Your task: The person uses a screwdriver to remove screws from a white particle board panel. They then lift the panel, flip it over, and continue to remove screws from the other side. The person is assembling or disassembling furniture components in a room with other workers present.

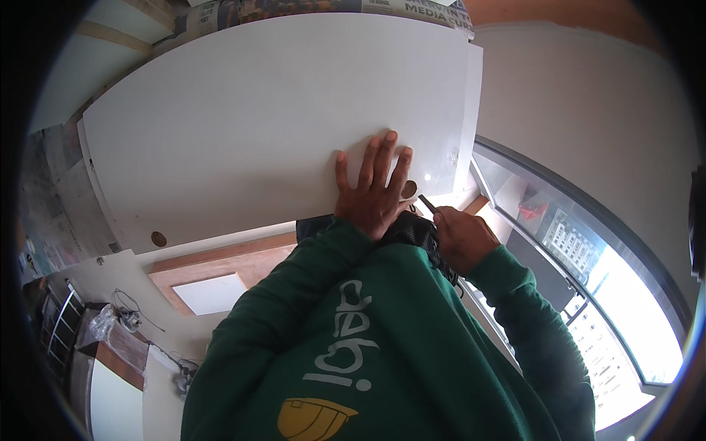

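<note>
The left hand [373, 192], fingers spread flat, lies on a white board [272, 110], apparently to steady it, while the right hand [467, 239] grips a slim dark tool [427, 203] with its tip near one round brown recess [409, 190].

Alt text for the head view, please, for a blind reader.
The person's left hand lies spread on a white panel beside a round brown spot; the right hand holds a slim dark tool near the panel's edge. Both sleeves are green.

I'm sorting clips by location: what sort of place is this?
Probably an indoor room under renovation: a large white panel, newspaper spread around it, and clear plastic wrap over a fixture at lower left.
</note>
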Demonstrator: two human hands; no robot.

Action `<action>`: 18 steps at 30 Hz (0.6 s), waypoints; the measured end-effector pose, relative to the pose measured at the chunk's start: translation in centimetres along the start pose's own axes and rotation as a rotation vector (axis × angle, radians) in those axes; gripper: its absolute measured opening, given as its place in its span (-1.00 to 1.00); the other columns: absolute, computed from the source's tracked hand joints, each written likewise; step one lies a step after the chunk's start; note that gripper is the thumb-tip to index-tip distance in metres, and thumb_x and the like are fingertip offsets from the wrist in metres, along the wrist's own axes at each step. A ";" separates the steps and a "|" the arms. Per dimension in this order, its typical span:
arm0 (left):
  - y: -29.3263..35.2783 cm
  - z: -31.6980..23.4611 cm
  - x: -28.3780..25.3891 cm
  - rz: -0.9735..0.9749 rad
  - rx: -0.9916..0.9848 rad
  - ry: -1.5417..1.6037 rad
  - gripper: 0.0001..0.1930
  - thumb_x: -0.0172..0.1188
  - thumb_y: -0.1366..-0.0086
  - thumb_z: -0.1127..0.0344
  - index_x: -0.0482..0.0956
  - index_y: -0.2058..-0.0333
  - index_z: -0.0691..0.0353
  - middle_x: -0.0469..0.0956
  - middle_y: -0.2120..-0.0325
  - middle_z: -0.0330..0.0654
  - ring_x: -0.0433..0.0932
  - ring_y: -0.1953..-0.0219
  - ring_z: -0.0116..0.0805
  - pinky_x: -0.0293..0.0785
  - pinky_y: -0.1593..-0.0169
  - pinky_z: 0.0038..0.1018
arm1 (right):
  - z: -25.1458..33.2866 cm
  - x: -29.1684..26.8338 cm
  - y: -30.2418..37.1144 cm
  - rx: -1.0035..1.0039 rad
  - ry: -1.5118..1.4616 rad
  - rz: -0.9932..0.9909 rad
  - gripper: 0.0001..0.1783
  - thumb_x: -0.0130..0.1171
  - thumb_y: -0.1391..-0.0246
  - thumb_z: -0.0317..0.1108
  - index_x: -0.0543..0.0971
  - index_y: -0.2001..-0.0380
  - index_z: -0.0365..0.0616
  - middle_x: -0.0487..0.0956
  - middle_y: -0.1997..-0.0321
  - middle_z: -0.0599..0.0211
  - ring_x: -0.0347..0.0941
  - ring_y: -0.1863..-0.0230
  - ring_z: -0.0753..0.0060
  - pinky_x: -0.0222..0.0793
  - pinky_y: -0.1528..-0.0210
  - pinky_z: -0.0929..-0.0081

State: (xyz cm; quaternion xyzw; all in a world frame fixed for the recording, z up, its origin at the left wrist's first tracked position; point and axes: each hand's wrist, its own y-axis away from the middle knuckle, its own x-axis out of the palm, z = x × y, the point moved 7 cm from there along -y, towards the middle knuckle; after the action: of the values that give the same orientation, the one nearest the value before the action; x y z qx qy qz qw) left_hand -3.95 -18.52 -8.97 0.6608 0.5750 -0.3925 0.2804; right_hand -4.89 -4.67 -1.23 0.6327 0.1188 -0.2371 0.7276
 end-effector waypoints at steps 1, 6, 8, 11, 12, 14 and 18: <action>0.0 0.0 0.0 0.015 -0.001 0.007 0.09 0.55 0.10 -0.18 0.23 -0.40 -0.05 0.07 -0.49 -0.11 -0.01 -0.51 -0.13 -0.14 -0.40 0.36 | 0.3 0.1 -0.2 -0.040 -0.015 0.008 -0.61 -0.24 -0.46 -0.21 0.49 0.22 -0.28 0.56 0.34 -0.19 0.53 0.19 -0.33 0.41 0.03 -0.14; 0.0 0.1 0.1 0.018 -0.016 0.023 0.05 0.54 0.07 -0.11 0.24 -0.40 -0.07 0.07 -0.49 -0.13 -0.01 -0.51 -0.14 -0.16 -0.39 0.36 | 0.4 1.4 -1.7 -0.121 -0.113 0.019 -0.59 -0.23 -0.46 -0.20 0.50 0.23 -0.31 0.57 0.31 -0.21 0.52 0.16 -0.32 0.41 0.00 -0.10; 0.0 0.1 0.1 -0.024 -0.020 0.010 0.04 0.53 0.07 -0.09 0.25 -0.40 -0.08 0.08 -0.49 -0.14 0.00 -0.51 -0.15 -0.16 -0.39 0.36 | 0.5 1.7 -2.0 -0.129 -0.112 0.032 -0.59 -0.22 -0.46 -0.20 0.51 0.24 -0.32 0.58 0.30 -0.22 0.52 0.16 -0.33 0.42 -0.01 -0.10; 0.1 0.1 0.4 -0.018 -0.019 -0.011 0.05 0.52 0.08 -0.11 0.25 -0.40 -0.09 0.10 -0.49 -0.14 -0.01 -0.51 -0.15 -0.18 -0.40 0.35 | 0.5 1.8 -2.5 -0.140 -0.076 0.069 -0.60 -0.20 -0.45 -0.22 0.51 0.24 -0.32 0.58 0.30 -0.22 0.52 0.17 -0.33 0.42 -0.02 -0.09; 0.1 0.1 0.3 -0.029 -0.024 -0.014 0.03 0.51 0.08 -0.12 0.26 -0.39 -0.07 0.13 -0.48 -0.15 0.04 -0.50 -0.17 -0.15 -0.40 0.34 | 0.6 1.8 -2.6 -0.142 -0.056 0.086 -0.61 -0.20 -0.44 -0.22 0.52 0.24 -0.32 0.59 0.30 -0.22 0.52 0.17 -0.33 0.42 -0.02 -0.09; 0.0 0.1 -0.2 -0.050 -0.036 -0.020 0.01 0.50 0.08 -0.13 0.29 -0.37 -0.05 0.18 -0.46 -0.16 0.12 -0.48 -0.19 -0.10 -0.41 0.30 | 0.5 1.7 -3.0 -0.093 -0.025 0.113 -0.63 -0.17 -0.43 -0.22 0.53 0.24 -0.29 0.60 0.31 -0.21 0.54 0.18 -0.32 0.44 -0.01 -0.10; 0.2 0.2 0.3 0.007 -0.026 0.040 0.09 0.56 0.11 -0.13 0.23 -0.41 -0.08 0.07 -0.50 -0.14 -0.03 -0.52 -0.15 -0.21 -0.40 0.35 | 0.9 1.0 -2.7 -0.020 0.095 0.070 -0.65 -0.11 -0.41 -0.20 0.56 0.21 -0.24 0.62 0.32 -0.18 0.57 0.20 -0.29 0.47 0.02 -0.10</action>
State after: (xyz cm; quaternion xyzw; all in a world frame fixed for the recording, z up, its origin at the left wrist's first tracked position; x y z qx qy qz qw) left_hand -3.82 -18.55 -9.38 0.6667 0.5833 -0.3708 0.2787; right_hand -5.43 -5.94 -3.87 0.6398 0.1333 -0.1798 0.7352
